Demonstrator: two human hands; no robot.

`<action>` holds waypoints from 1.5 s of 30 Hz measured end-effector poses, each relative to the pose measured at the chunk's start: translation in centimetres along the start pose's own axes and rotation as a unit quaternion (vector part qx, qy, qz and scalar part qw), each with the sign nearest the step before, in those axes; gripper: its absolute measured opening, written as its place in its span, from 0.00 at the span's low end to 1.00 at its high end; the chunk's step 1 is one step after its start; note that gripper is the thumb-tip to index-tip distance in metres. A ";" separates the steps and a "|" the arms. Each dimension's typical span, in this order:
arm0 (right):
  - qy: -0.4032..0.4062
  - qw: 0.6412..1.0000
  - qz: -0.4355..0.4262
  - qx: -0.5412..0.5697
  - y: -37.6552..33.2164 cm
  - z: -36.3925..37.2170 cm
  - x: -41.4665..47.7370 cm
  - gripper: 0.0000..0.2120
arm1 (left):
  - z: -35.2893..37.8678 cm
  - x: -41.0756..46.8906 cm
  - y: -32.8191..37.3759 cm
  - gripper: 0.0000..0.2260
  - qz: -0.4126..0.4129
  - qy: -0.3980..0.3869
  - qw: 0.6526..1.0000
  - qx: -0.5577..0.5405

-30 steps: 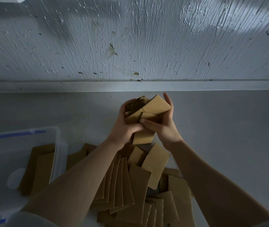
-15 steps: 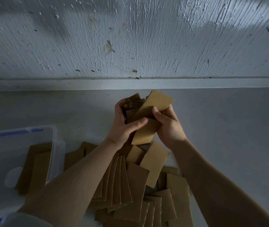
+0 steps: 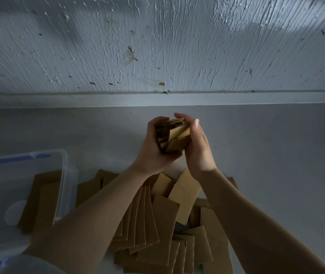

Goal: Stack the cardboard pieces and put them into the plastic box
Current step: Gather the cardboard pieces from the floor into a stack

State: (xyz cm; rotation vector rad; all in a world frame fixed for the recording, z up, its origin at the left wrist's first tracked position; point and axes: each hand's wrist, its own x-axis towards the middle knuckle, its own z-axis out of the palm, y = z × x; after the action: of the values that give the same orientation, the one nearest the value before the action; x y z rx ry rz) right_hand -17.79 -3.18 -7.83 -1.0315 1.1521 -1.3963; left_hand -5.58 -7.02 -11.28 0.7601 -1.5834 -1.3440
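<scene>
A bundle of brown cardboard pieces [image 3: 174, 138] is held upright above the grey table between both hands. My left hand [image 3: 153, 149] wraps around its left side and bottom. My right hand [image 3: 198, 149] presses flat against its right side, fingers extended upward. Below my forearms lies a loose pile of cardboard pieces [image 3: 165, 224], several fanned out and overlapping. The clear plastic box [image 3: 66, 175] with blue clips stands at the left. Cardboard pieces [image 3: 43, 198] lie flat inside it.
A rough white plastered wall [image 3: 157, 46] rises behind the table, with a ledge [image 3: 157, 99] along its base. Bare grey table surface [image 3: 276, 155] extends to the right of the hands.
The sticking-out pieces have been pushed in, so the bundle is now tighter and more even. My right hand went from pinching a piece to pressing flat against the bundle's side.
</scene>
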 end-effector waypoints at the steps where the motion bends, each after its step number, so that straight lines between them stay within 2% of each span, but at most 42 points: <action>1: 0.018 1.000 0.003 0.006 0.0 0.0 0.1 0.32 | -0.2 0.0 -0.3 0.39 -0.001 -0.002 1.000 0.008; 4: 0.060 0.997 0.033 0.030 0.5 -0.2 0.2 0.22 | -0.6 -0.3 -1.1 0.42 -0.020 0.004 1.000 0.015; 9: 0.053 0.995 0.076 -0.021 1.6 0.7 0.4 0.18 | -0.2 -0.6 -1.5 0.40 -0.074 -0.007 0.997 0.003; 12: 0.049 0.992 0.117 -0.023 1.5 1.3 0.2 0.28 | 0.1 -0.8 -1.0 0.36 -0.099 -0.002 0.995 -0.008; 14: 0.018 0.988 0.150 -0.019 1.4 1.1 0.3 0.41 | 0.2 -0.9 -0.3 0.33 -0.109 0.020 0.994 -0.005; 16: -0.014 0.984 0.171 -0.039 0.8 0.9 0.2 0.45 | 0.1 -0.9 0.4 0.33 -0.122 0.053 0.991 -0.003; 20: -0.042 0.986 0.149 -0.058 -0.8 0.5 -0.9 0.33 | -0.2 -1.1 2.9 0.31 -0.146 0.068 0.987 0.027; 23: -0.012 0.985 0.146 -0.091 -2.4 -0.3 -2.4 0.30 | -0.3 -1.9 5.3 0.29 -0.177 0.063 0.979 0.077; 25: 0.031 0.966 0.167 -0.193 -3.0 -1.0 -3.8 0.25 | -0.8 -2.6 6.5 0.29 -0.207 0.073 0.971 0.090; 26: 0.051 0.945 0.183 -0.265 -3.0 -1.5 -4.5 0.25 | -1.0 -3.1 6.9 0.29 -0.221 0.075 0.968 0.089; 27: 0.064 0.913 0.204 -0.347 -3.0 -2.0 -5.4 0.29 | -1.2 -3.7 7.3 0.30 -0.234 0.072 0.965 0.091; 30: 0.070 0.776 0.284 -0.560 -2.3 -3.1 -7.7 0.42 | -1.6 -5.3 7.4 0.30 -0.281 0.062 0.951 0.113; 32: 0.081 0.737 0.314 -0.593 -1.4 -3.3 -8.7 0.48 | -1.5 -6.3 7.2 0.30 -0.312 0.067 0.940 0.121; 36: 0.085 0.702 0.335 -0.623 0.5 -2.8 -9.2 0.54 | -1.0 -7.7 6.9 0.28 -0.366 0.091 0.922 0.087; 39: 0.115 0.691 0.339 -0.628 1.2 -2.4 -8.9 0.60 | -0.7 -8.2 7.3 0.24 -0.381 0.109 0.916 0.063; 45: 0.151 0.749 0.318 -0.561 0.6 -1.8 -8.0 0.52 | 0.1 -8.8 7.8 0.26 -0.392 0.124 0.910 0.057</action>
State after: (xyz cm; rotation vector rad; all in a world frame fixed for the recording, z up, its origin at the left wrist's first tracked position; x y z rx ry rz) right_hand -18.44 4.99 -8.83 -0.9921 2.4352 -0.1885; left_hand -1.37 2.50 -5.80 1.6908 -1.1864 -1.6143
